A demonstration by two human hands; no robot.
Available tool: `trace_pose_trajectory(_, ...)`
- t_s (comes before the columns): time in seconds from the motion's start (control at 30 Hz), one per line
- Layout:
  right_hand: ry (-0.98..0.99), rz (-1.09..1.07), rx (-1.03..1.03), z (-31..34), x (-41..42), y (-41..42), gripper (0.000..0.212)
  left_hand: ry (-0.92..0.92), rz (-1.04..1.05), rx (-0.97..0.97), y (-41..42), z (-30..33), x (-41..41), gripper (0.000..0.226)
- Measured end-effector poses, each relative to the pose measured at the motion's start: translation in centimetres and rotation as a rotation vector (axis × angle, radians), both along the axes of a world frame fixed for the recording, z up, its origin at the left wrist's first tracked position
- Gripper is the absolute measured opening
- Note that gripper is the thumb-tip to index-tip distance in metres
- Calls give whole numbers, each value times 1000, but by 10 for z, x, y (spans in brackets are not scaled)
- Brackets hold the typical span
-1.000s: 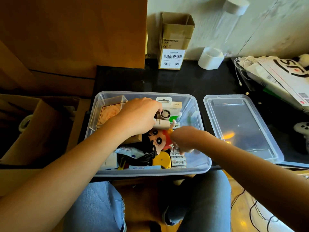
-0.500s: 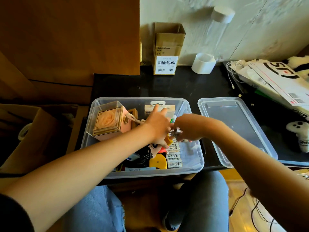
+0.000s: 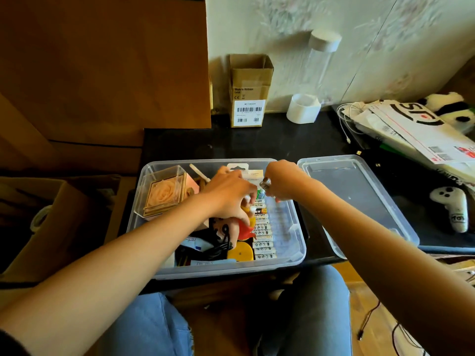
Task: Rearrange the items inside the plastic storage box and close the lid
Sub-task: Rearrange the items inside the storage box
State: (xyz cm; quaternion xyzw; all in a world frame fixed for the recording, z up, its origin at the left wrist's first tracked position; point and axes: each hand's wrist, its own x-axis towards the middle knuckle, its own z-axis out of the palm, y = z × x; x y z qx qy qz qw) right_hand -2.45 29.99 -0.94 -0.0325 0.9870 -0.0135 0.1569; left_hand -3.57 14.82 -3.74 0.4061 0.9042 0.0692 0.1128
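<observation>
Plastic storage box (image 3: 295, 253), lid (image 3: 359, 201), two hands (image 3: 228, 194)

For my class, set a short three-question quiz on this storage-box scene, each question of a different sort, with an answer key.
1. True or false: the lid is already on the storage box.
2. Multiple choice: the rose in its clear case sits in which part of the box? A) far left corner B) near right corner C) outside, on the lid
3. Fill in: the row of batteries lies along the box's ____ side.

Key
1. False: the lid lies on the black table, to the right of the box.
2. A.
3. Right. The left hand and right hand are both over the box's far middle.
</observation>
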Motion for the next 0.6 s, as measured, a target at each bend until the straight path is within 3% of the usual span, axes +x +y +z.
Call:
trace_pose_trajectory(0.4,-31,111,191,-44,-2,-27,31,-203,138,49,-45,19,6,18)
trace_pose_trajectory(0.6,-18,106,182,-54,-3,-25,24,-255,178,77,-46,24,8,31)
